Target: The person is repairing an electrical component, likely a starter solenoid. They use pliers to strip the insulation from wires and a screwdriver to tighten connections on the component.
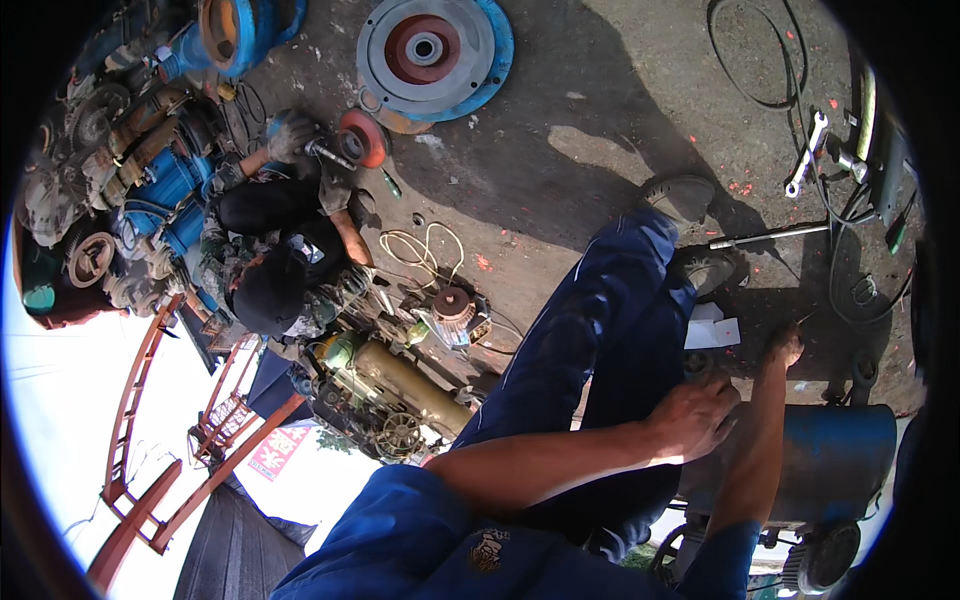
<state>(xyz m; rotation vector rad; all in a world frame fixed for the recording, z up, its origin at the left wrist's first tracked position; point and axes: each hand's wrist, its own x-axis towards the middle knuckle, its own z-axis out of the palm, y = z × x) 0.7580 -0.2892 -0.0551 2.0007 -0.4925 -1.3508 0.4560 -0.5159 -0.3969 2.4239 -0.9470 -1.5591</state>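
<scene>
My left hand point(692, 418) is over my lap, its fingers loosely bent and apart, with nothing seen in them. My right hand point(784, 346) reaches down low over the ground on the right. Its fingers are closed, and a small thin stick-like piece point(806, 319) juts from the fingertips; what it is I cannot make out. Close by lies an opened white paper or small carton point(712, 330), in front of my shoe point(704, 270). A metal bar point(770, 237) lies on the ground beyond my right hand.
A blue tank point(830, 450) is beside my right arm. Farther off lie a combination wrench point(806, 155), black cable point(835, 275) and a large round flange point(425, 55). On the left a gloved co-worker point(270, 290) crouches with a tool by a red disc point(362, 138), near blue pump parts point(165, 200).
</scene>
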